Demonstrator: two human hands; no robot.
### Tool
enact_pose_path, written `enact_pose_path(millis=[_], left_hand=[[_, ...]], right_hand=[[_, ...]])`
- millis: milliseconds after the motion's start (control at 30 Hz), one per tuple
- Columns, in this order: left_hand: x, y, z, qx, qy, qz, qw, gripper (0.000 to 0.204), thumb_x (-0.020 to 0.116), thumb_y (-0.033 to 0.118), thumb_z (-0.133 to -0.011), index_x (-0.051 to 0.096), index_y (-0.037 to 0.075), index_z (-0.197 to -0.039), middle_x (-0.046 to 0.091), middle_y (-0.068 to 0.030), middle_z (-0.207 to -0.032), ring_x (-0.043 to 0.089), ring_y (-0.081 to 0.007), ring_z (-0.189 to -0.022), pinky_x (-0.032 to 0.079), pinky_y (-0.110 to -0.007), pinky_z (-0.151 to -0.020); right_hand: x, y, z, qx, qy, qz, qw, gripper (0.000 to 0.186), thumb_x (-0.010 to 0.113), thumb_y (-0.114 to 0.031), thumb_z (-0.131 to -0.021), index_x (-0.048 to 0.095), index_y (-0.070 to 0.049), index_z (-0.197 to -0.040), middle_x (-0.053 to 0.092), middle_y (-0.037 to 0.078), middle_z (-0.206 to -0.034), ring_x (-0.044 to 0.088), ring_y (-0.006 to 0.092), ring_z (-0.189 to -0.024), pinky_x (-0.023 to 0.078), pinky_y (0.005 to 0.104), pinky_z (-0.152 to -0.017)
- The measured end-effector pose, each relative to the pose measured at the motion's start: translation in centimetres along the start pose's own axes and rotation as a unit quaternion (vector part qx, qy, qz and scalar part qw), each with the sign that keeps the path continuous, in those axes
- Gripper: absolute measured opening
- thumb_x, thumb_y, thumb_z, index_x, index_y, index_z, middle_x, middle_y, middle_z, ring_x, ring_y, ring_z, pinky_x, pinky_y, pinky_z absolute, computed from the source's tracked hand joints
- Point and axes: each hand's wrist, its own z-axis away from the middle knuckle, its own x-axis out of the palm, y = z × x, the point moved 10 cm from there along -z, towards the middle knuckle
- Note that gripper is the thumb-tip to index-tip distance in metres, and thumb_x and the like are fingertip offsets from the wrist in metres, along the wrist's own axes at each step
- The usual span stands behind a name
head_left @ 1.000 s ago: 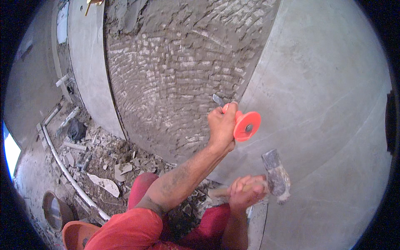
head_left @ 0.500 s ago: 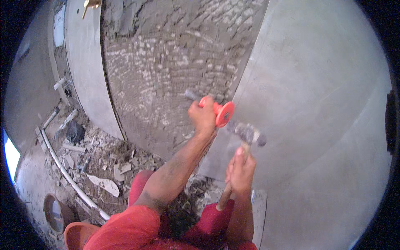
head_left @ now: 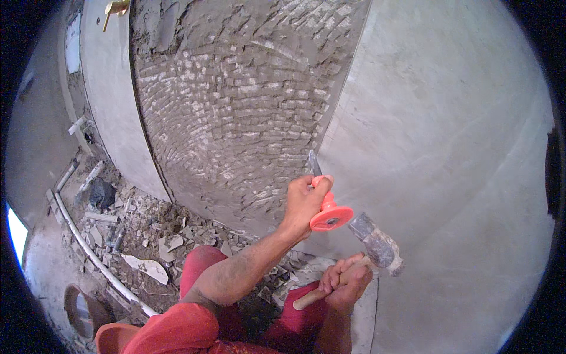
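Observation:
My left hand [head_left: 302, 203] is closed around a chisel [head_left: 331, 219] with an orange grip and a round orange guard. The chisel's metal blade points up and away, its tip at the seam between the rough, ridged mortar wall [head_left: 230, 112] and the smooth grey panel [head_left: 448, 135] on the right. Lower and to the right, my right hand [head_left: 345, 284] grips a hammer [head_left: 377, 243] by its wooden handle. The hammer's worn, mortar-stained head is just right of the guard, apart from it.
Broken tile and rubble [head_left: 159, 230] cover the floor at left, with a long white pipe [head_left: 97, 253] across it. A dark bag-like lump [head_left: 103, 193], a round bucket [head_left: 79, 310] and an orange container [head_left: 112, 336] are there too. Another smooth panel [head_left: 112, 88] borders the mortar's left side.
The chisel has turned from pointing left to pointing up at the seam, and its guard has moved down and right. The hammer has dropped lower and tilted to the right.

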Motion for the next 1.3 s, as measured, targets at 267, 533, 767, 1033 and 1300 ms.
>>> enact_pose_path(millis=[267, 533, 767, 1033, 1300], left_hand=[[1.4, 3.2, -1.9, 0.048, -0.003, 0.028, 0.998, 0.030, 0.061, 0.029, -0.086, 0.060, 0.001, -0.074, 0.053, 0.0006, -0.061, 0.046, -0.0079, -0.051, 0.035, -0.029, -0.046], [2.7, 3.1, -2.8, 0.016, -0.003, 0.144, 0.989, 0.025, 0.059, 0.020, -0.090, 0.057, 0.005, -0.070, 0.049, 0.0029, -0.060, 0.043, -0.0073, -0.049, 0.033, -0.028, -0.044], [3.3, 3.3, -2.8, 0.035, 0.035, 0.174, 0.983, 0.026, 0.059, 0.021, -0.090, 0.055, 0.004, -0.071, 0.051, 0.0006, -0.061, 0.045, -0.0080, -0.049, 0.035, -0.029, -0.043], [4.1, 2.4, -3.6, 0.059, 0.077, 0.189, 0.977, 0.026, 0.063, 0.021, -0.086, 0.055, -0.001, -0.075, 0.056, -0.0043, -0.064, 0.049, -0.0096, -0.056, 0.041, -0.029, -0.049], [4.3, 2.3, -4.0, 0.090, 0.121, 0.159, 0.976, 0.030, 0.063, 0.022, -0.084, 0.053, -0.001, -0.068, 0.054, -0.0046, -0.063, 0.047, -0.0106, -0.057, 0.040, -0.032, -0.050]], right_hand=[[-0.2, -1.9, 0.2, -0.034, -0.028, -0.039, 0.998, 0.048, 0.057, -0.055, -0.088, 0.039, -0.010, -0.088, 0.042, 0.004, -0.055, 0.039, 0.0141, -0.034, 0.038, 0.0303, -0.029], [-0.9, -2.7, -0.9, -0.184, 0.000, -0.067, 0.981, 0.040, 0.054, -0.046, -0.092, 0.040, -0.009, -0.090, 0.044, 0.004, -0.056, 0.041, 0.0141, -0.036, 0.039, 0.0307, -0.029], [-1.0, -0.4, -3.3, -0.172, 0.048, 0.036, 0.983, 0.033, 0.050, -0.037, -0.096, 0.040, -0.008, -0.081, 0.041, 0.003, -0.056, 0.040, 0.0119, -0.038, 0.037, 0.0281, -0.032], [0.7, -2.6, -4.8, -0.102, 0.056, 0.152, 0.981, 0.043, 0.043, -0.047, -0.097, 0.038, -0.008, -0.081, 0.036, 0.001, -0.053, 0.038, 0.0113, -0.037, 0.035, 0.0277, -0.031], [-0.2, -2.1, -5.8, -0.059, 0.060, 0.138, 0.987, 0.047, 0.040, -0.053, -0.097, 0.037, -0.010, -0.081, 0.033, 0.000, -0.051, 0.034, 0.0106, -0.034, 0.034, 0.0281, -0.030]])
